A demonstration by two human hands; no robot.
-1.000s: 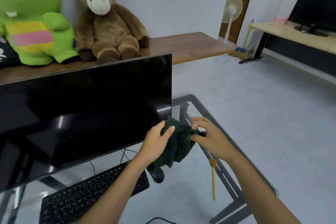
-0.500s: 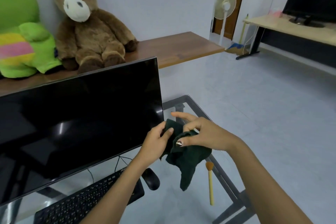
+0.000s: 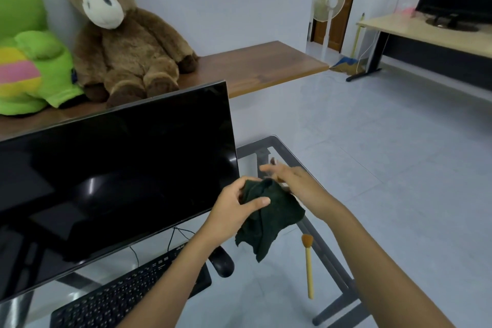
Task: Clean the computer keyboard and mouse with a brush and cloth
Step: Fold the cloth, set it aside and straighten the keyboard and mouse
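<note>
A dark green cloth (image 3: 269, 217) hangs bunched in the air above the glass desk (image 3: 286, 148). My left hand (image 3: 234, 206) grips its upper left part, thumb across the front. My right hand (image 3: 295, 184) is blurred just behind the cloth's top, fingers stretched out toward the left; I cannot tell whether it holds the cloth. Below lie a black mouse (image 3: 222, 264), partly behind my left forearm, and a black keyboard (image 3: 111, 301). A brush (image 3: 308, 264) with an orange tuft and a pale wooden handle lies on the glass to the right of the mouse.
A large dark monitor (image 3: 114, 176) stands at the left, close to my left hand. Behind it a wooden bench (image 3: 255, 67) carries a brown plush horse (image 3: 125, 43) and a green plush toy (image 3: 29, 61). The desk's right edge runs beside the brush.
My right hand has let its pinch loosen and its fingers have stretched out behind the cloth. The cloth now hangs mainly from my left hand. The view has swung slightly left.
</note>
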